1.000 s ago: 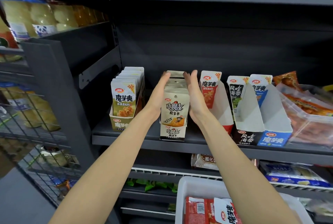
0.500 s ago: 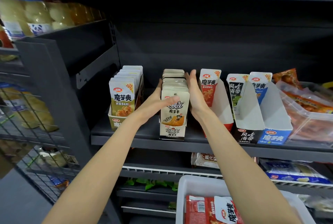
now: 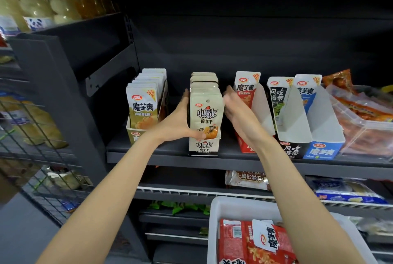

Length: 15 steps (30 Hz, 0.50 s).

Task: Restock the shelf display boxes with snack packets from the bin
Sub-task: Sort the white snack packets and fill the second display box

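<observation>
Cream packets (image 3: 205,115) already fill your middle display box (image 3: 203,148), left hand (image 3: 180,124) cupping them, right hand (image 3: 238,115) spread just beside; red box (image 3: 247,146) awaits packets from the bin (image 3: 214,217).

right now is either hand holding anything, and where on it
The left hand holds the cream snack packets in the middle display box, fingers along their left edge, thumb across the lower front. The right hand is open, holding nothing.

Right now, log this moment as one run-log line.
step: straightening cream packets | left hand: holds the row's left side | right hand: open beside it | white bin: red packets left
</observation>
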### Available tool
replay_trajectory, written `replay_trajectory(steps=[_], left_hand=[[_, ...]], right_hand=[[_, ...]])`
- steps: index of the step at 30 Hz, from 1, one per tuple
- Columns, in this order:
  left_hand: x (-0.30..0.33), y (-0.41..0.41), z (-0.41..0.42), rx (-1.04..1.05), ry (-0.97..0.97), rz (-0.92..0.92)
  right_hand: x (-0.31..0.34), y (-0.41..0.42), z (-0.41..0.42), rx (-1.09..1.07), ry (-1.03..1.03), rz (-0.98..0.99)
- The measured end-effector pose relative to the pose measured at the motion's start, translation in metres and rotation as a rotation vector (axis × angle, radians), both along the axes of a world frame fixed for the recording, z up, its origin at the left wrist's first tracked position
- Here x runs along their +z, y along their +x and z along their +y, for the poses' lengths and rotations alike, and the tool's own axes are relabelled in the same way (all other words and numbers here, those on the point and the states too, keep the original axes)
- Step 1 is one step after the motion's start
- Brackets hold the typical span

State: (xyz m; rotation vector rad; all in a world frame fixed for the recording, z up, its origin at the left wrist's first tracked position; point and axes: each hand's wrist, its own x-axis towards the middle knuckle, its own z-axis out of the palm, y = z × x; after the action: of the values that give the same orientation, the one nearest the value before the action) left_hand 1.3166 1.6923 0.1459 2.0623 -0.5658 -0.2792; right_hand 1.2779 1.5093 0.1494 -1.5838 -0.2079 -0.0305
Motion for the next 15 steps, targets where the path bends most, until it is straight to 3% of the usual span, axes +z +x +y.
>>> replay_trajectory(steps=[4, 7, 11, 15], left_hand=[[-0.001, -0.007, -0.001, 0.001, 0.014, -0.078], [-0.001, -0.013, -0.006, -0.011, 0.027, -0.208], [-0.003, -0.019, -0.007, 0.0, -0.002, -0.299], [0.003, -0.02, -0.006, 0.038, -0.103, -0.1]], right_hand=[[-0.009, -0.009, 0.002, 0.101, -0.44, -0.059], [-0.009, -0.004, 0.01, -0.03, -0.78, -0.22], [-0.025, 0.002, 0.008, -0.161, -0.882, -0.311], [-0.014, 0.008, 0.012, -0.128, -0.77, -0.205]])
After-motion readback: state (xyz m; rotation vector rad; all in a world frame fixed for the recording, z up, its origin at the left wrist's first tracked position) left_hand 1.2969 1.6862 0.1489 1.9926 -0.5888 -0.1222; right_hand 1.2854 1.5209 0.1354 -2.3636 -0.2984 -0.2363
